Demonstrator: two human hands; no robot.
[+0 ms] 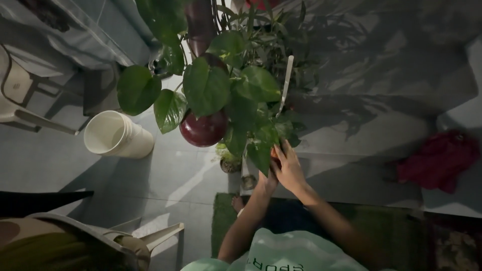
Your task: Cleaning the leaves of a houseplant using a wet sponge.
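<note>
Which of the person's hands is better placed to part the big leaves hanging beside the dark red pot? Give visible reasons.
Probably the left hand. It reaches up on the side nearer the dark red pot and the big leaves. The right hand lies farther right, resting against the lower foliage, so it would have to cross over.

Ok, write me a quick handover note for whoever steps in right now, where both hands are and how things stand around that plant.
Right hand: fingers spread, resting against the low leaves of the leafy plant and an orange-brown pot edge behind them. A grip cannot be confirmed.
Left hand: just under the right one at the plant base, mostly hidden, so its grip is unclear.
Nearby: a dark red round pot hangs among the leaves, a white stake stands in the foliage, a small pot sits on the floor, and a white bucket lies tipped to the left.
Done or left: nothing visibly moved or lifted yet.
</note>
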